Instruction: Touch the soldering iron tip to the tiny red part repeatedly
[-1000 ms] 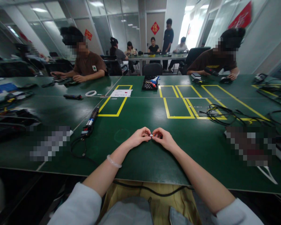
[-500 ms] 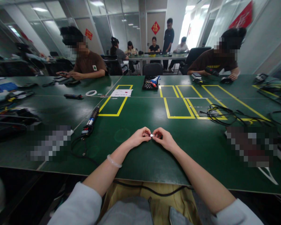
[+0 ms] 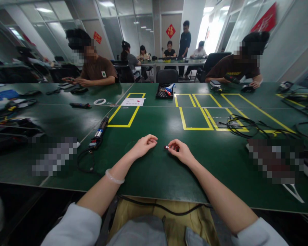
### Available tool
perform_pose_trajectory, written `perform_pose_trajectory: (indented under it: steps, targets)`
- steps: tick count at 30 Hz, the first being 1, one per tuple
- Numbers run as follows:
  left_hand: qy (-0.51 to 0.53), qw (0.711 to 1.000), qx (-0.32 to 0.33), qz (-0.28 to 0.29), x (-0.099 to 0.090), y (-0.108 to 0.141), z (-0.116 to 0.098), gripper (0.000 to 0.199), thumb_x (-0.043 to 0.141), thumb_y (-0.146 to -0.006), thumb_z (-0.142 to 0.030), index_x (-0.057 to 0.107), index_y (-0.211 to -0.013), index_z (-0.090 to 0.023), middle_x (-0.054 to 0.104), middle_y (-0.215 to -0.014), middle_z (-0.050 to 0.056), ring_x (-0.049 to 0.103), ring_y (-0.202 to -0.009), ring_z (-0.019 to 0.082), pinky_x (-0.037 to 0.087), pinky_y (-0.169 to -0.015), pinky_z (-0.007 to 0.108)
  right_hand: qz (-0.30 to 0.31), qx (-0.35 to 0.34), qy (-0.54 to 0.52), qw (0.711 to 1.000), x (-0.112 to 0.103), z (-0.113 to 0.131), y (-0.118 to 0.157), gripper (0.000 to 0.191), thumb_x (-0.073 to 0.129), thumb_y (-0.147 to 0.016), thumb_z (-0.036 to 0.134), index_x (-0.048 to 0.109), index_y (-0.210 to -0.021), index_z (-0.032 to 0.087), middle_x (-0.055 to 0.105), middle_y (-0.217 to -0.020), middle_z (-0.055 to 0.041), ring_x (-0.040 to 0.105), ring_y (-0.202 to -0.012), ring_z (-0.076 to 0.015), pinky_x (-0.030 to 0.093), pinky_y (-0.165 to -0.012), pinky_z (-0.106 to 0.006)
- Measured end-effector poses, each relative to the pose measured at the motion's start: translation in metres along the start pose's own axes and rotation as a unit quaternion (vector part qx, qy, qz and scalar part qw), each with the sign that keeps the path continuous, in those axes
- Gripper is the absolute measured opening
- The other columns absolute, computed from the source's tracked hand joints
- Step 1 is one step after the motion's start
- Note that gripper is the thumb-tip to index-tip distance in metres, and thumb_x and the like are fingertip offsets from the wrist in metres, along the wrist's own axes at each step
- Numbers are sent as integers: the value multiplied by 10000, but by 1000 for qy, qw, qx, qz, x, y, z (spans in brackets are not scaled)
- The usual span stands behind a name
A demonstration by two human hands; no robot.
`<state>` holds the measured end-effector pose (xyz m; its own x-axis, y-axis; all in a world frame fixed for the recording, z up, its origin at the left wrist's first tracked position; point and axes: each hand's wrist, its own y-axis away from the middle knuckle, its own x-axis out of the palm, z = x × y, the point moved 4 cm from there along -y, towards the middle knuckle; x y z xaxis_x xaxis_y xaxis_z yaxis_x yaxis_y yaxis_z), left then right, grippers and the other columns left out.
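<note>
Over the green table (image 3: 154, 177), a small white and dark piece (image 3: 166, 147) is pinched between the fingertips of my right hand (image 3: 180, 150). What exactly the piece is, I cannot make out at this size. My left hand (image 3: 145, 145) is a short way to the left of the piece, touching nothing, its fingers slightly curled and apart. A pale bracelet (image 3: 115, 177) circles my left wrist.
A cylindrical tool (image 3: 100, 131) with a black cable lies left of my hands. Yellow tape outlines, a white paper sheet (image 3: 133, 101) and a black tray (image 3: 164, 91) are farther back. Coiled black cables (image 3: 242, 123) lie at right. Two people sit across the table.
My left hand has let go of the small piece and moved away to the left, its fingers opening. My right hand has stayed nearly in place with the piece.
</note>
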<state>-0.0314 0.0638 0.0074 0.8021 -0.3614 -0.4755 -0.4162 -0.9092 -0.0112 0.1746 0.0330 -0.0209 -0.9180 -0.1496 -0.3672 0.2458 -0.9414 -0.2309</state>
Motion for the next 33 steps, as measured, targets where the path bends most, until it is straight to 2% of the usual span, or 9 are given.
perform_pose_trajectory:
  steps: [4,7,9,12,15,19,23,28,33]
  targets:
    - [-210,973,-17,-94,-76,16,20,422,515,-822,-388,557,-1168,-149,600,-1169,104,580,-1053,213,445,-952,373,1,2,2,1000,0,0,0,168,637,-778,291,595,-891,175,564,-694,16,485,-588,-108,392,-559,-230]
    - [-403,896,-86,-164,-135,38,49,524,497,-818,-409,509,-1260,-127,525,-1298,143,476,-1215,292,358,-1047,446,2,1,4,1000,0,-1,0,175,638,-780,299,602,-898,175,566,-704,14,491,-597,-109,395,-563,-228]
    - [-479,842,-147,-198,-167,56,70,592,497,-813,-433,463,-1303,-104,453,-1371,181,434,-1248,351,362,-1030,481,4,1,6,1000,1,-1,0,175,635,-782,296,604,-903,174,569,-705,14,494,-599,-109,396,-563,-227]
    - [-519,799,-215,-214,-202,81,101,622,510,-802,-487,453,-1278,-92,415,-1390,206,446,-1218,390,404,-977,480,6,3,9,1000,2,-2,0,162,632,-782,285,604,-896,174,567,-697,15,489,-593,-108,395,-558,-226]
    - [-505,811,-233,-182,-220,94,127,550,527,-797,-491,497,-1181,-98,516,-1274,179,505,-1146,354,438,-943,447,8,4,9,1000,3,-2,0,167,635,-783,295,602,-895,176,561,-687,17,482,-583,-107,390,-547,-226]
    - [-495,829,-199,-169,-229,98,142,634,555,-759,-502,487,-1224,-76,542,-1227,171,472,-1199,322,409,-1006,407,15,9,2,1000,4,-5,0,195,637,-788,335,599,-898,178,553,-669,20,465,-566,-106,383,-534,-226]
    - [-488,828,-197,-196,-221,95,133,742,555,-720,-553,483,-1278,-69,534,-1206,192,470,-1212,324,419,-994,398,13,19,-5,1000,4,-7,-1,227,635,-790,377,596,-891,177,552,-663,20,463,-563,-107,383,-532,-228]
    - [-480,822,-227,-206,-189,87,107,718,561,-692,-584,525,-1244,-128,528,-1197,166,556,-1089,323,479,-873,391,17,25,-10,1000,7,-7,-2,247,635,-789,393,596,-894,172,554,-671,19,458,-557,-104,379,-535,-232]
    - [-465,842,-189,-197,-136,71,73,625,539,-723,-562,546,-1205,-163,517,-1184,137,569,-1041,288,481,-851,359,8,13,-21,1000,9,-6,-2,235,630,-794,383,577,-905,183,563,-699,15,468,-572,-107,395,-544,-233]
